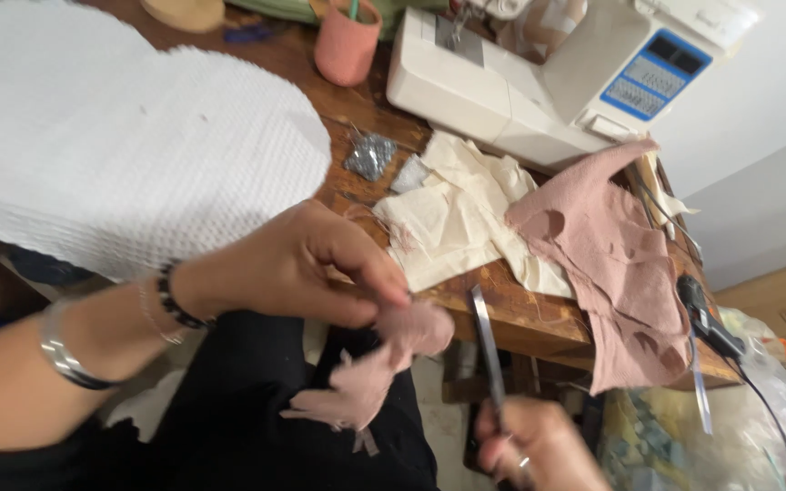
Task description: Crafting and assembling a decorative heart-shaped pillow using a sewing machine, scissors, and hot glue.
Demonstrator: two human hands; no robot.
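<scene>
two hands [320, 264], one scissors [488, 350], two pink fabric pieces [611, 264] (one held), one sewing machine [539, 82]

Sewing machine [502, 91] on table [520, 318], cloth scraps [611, 264] before it, cup [347, 41] left.

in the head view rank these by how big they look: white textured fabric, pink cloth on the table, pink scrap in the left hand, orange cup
1. white textured fabric
2. pink cloth
3. and 4. pink scrap and orange cup look alike; the scrap is nearer the camera, so unsure.
</scene>
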